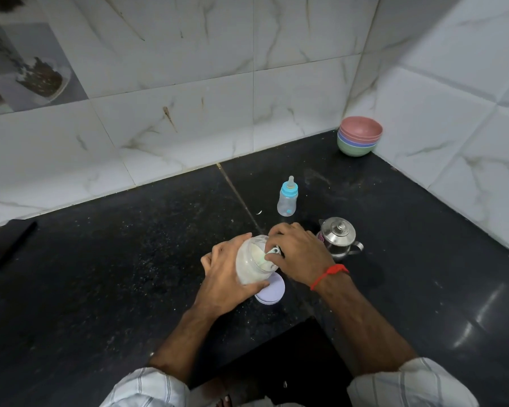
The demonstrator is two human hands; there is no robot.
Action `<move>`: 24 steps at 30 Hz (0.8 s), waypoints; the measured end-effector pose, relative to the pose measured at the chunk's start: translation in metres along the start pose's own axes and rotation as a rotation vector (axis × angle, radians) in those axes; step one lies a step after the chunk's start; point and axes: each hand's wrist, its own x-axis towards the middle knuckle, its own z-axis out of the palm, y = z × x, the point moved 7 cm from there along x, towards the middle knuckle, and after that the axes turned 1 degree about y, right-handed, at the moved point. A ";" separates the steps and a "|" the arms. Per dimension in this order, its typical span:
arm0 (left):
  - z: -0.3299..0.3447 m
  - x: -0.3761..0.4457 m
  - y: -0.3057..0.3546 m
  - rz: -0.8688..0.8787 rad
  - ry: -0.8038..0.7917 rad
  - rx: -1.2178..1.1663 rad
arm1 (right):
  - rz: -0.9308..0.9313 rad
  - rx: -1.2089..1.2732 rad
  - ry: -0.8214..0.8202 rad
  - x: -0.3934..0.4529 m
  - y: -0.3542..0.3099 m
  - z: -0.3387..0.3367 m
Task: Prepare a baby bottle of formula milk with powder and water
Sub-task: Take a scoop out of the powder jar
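Observation:
My left hand [227, 274] grips a clear jar of white powder [252, 264], tilted with its mouth toward the right. At the jar's mouth my right hand [297, 251] pinches a small pale scoop [272, 251]; its bowl is hidden inside the jar. The jar's lilac lid [272, 290] lies flat on the black counter just below the jar. A baby bottle [288, 198] with a blue collar and teat stands upright and capped behind the hands. A small steel kettle [338, 237] with its lid on stands right of my right hand.
A stack of coloured bowls [360, 136] sits in the far right corner against the tiled walls. A dark flat object [9, 245] lies at the counter's left edge. The black counter [130, 259] has a notch in its front edge below my arms.

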 end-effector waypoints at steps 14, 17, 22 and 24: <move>-0.001 0.001 -0.005 -0.046 0.024 0.037 | 0.318 0.565 0.013 -0.005 0.018 0.004; -0.002 0.001 -0.012 -0.087 0.033 0.031 | 0.479 0.860 0.036 -0.012 0.031 0.005; -0.011 0.002 -0.018 -0.143 0.076 -0.021 | 0.665 1.131 -0.018 -0.018 0.042 0.011; -0.014 0.003 -0.020 -0.153 0.098 -0.011 | 0.711 1.188 -0.018 -0.016 0.046 0.015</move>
